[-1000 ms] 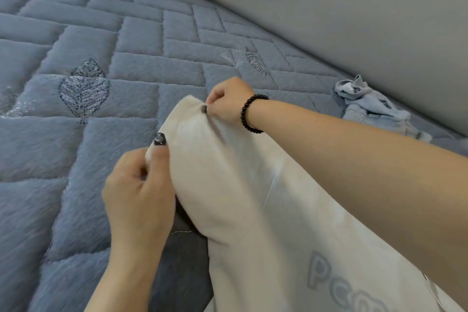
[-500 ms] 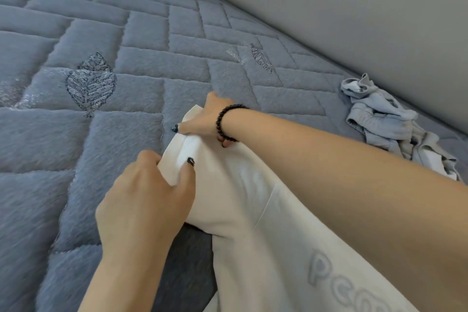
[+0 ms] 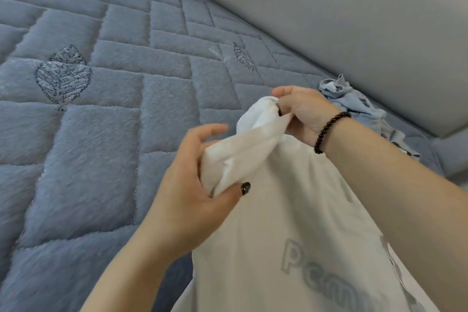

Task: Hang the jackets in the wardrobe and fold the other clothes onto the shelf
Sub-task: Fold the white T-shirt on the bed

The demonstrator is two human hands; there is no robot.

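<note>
Quilted blue bed cover (image 3: 106,134) | grey headboard (image 3: 329,20) | blue clothes (image 3: 354,101) alongside

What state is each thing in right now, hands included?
White garment: unfolded, bunched at its top end, lifted off the bed by both hands.
Left hand: grips the garment's bunched edge.
Right hand: pinches the garment's top.
Blue clothes: crumpled in a heap on the quilted bed cover, untouched.

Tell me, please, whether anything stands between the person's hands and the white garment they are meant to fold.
Nothing visible does: the left hand and the right hand both already grip the white garment at its bunched top end above the quilted bed.
</note>
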